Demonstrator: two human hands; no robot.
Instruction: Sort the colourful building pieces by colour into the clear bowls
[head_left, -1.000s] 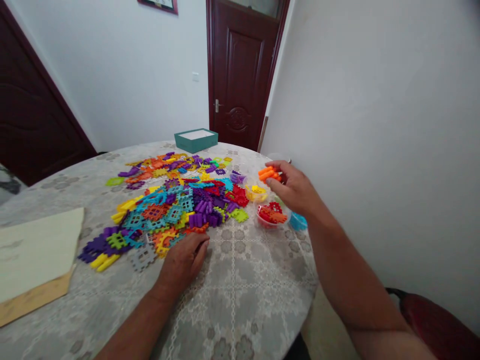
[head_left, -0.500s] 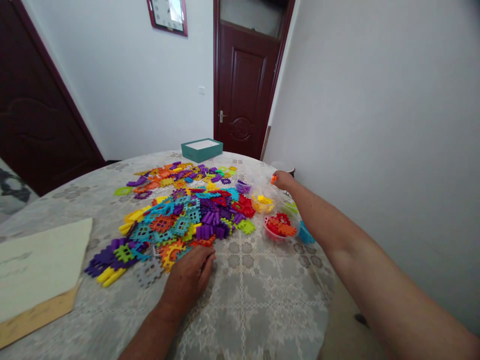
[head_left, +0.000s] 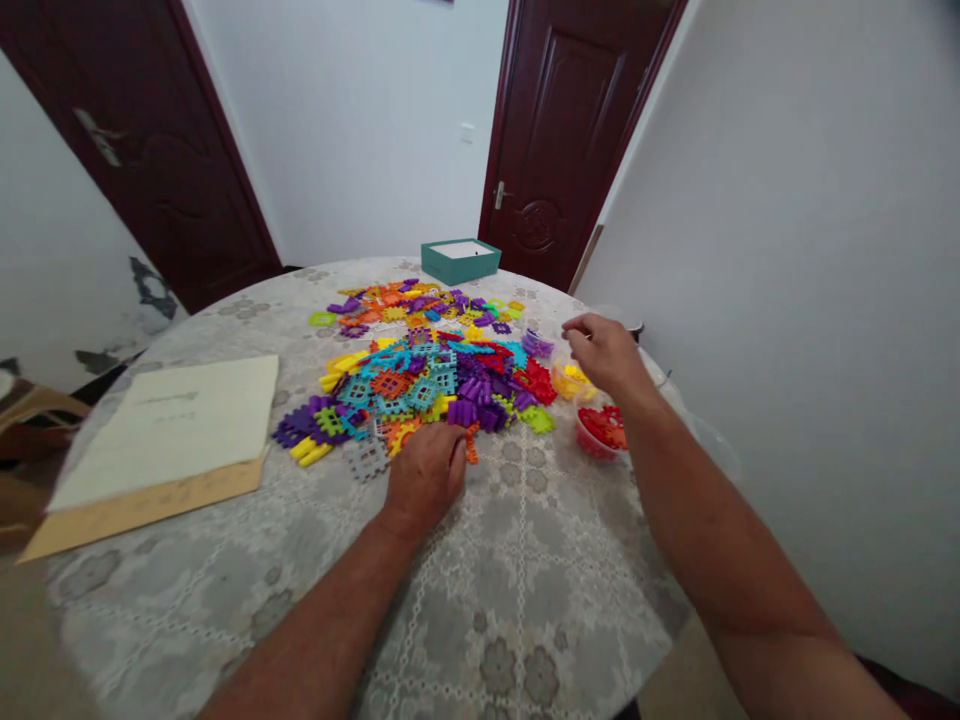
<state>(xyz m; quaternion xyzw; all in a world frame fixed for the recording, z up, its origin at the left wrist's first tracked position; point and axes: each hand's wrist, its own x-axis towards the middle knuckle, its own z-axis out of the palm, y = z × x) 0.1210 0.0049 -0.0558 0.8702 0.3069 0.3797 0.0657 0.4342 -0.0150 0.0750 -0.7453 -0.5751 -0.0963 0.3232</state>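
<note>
My left hand (head_left: pixel 424 475) rests low at the near edge of the pile, its fingers closed on an orange interlocking plastic piece (head_left: pixel 472 442) that sticks out past the fingertips. My right hand (head_left: pixel 604 352) is stretched forward over the right side of the table, fingers bent and slightly apart, with nothing visible in them. Just below it stand clear bowls: one with yellow pieces (head_left: pixel 571 380), another with red pieces (head_left: pixel 600 428), partly covered by my forearm. A small bowl of purple pieces (head_left: pixel 537 343) lies to the left of that hand.
A mixed pile of colourful interlocking pieces (head_left: pixel 420 375) spreads over the round table's patterned cloth (head_left: pixel 480 600). Behind it stands a green box (head_left: pixel 460 262). Pale paper on a brown board (head_left: pixel 165 430) lies at the left. A wall runs along the right.
The view has turned left and down. My right hand has drawn back from beyond the bowls, and the orange piece it held no longer shows. An orange piece now protrudes from my left hand.
</note>
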